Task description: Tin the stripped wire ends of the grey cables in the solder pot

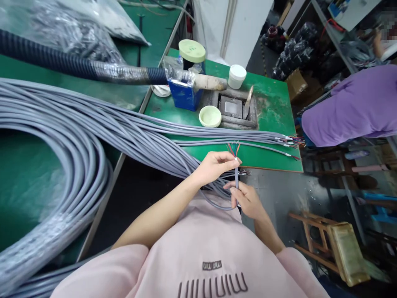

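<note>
A grey cable (236, 178) stands upright in front of my chest, its stripped end fanned into thin coloured wires (234, 150). My left hand (218, 166) pinches it just below the wires, at a white band. Lower down, my right hand (245, 198) grips the same cable between thumb and fingers. From there the cable bends back left toward a thick bundle of grey cables (130, 136). Other cable ends with bared coloured wires (294, 141) lie along the green table (266, 160), just beyond my hands.
A soldering pot (232, 108) with a scraper (248, 103) sits on the table. Around it are a pale green dish (210, 116), a white tub (237, 76), a blue box (185, 96) and a ribbed hose (124, 73). A person in purple (350, 105) is at right, near a wooden stool (319, 236).
</note>
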A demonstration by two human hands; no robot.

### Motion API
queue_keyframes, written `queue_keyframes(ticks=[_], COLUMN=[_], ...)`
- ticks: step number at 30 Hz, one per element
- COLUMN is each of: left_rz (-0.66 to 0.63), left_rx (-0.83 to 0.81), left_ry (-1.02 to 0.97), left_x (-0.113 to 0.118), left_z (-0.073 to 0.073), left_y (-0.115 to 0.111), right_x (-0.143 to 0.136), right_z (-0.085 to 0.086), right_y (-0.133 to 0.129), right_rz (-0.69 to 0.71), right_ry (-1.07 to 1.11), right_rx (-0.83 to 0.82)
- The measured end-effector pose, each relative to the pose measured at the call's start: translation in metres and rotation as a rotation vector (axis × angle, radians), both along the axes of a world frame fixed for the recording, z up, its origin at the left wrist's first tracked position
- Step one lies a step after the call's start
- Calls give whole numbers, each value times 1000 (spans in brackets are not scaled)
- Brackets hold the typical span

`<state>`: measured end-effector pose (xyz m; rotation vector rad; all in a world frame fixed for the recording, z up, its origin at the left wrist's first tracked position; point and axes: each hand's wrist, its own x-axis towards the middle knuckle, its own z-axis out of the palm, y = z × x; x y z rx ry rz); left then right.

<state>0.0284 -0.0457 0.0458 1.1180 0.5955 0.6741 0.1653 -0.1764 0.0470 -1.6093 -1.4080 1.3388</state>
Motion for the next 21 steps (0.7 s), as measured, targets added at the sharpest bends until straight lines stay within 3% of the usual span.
queue_keyframes(ticks=[2,6,9,16,21], left_rz=[1,-89,-120,39,-12], left_rx=[-83,-142,-176,-302,-274], left_ry=[-18,-65,-125,-207,-266], left_x=[3,7,8,5,5], left_z=[-4,-7,-7,-20,-23], left_y=[-5,-17,-21,-1,12], right_x=[0,3,4,4,2], right_z=[-3,-10,-13,-13,-12], right_y=[-1,0,0,1,1], right_rz=[10,-158,-194,-165,-122], right_ry=[16,51,77,151,168], right_rx=[3,82,99,69,35])
